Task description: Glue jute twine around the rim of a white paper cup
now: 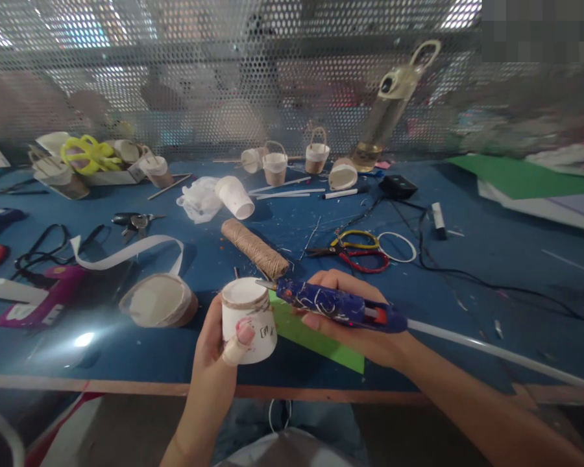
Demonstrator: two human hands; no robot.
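My left hand [218, 347] is closed around a white paper cup [255, 337] with twine wound near its upper rim and a pink mark and letters on its side. In my right hand [355, 337] is a blue glue gun [335, 303] with a long white glue stick [496, 350] coming out of its back. The gun's metal nozzle points left at the cup's rim; whether it touches I cannot tell. Just beyond the cup lies a roll of brown twine [255, 248]. A green paper piece [316, 334] lies on the table under the gun.
Scissors [355, 250], a white ring [397, 247] and a black cable [486, 283] lie to the right. A larger cup [160, 299] and a white paper strip [131, 251] are at left. Small basket-like cups [275, 168] and a bottle [389, 107] stand along the perforated metal screen [185, 84].
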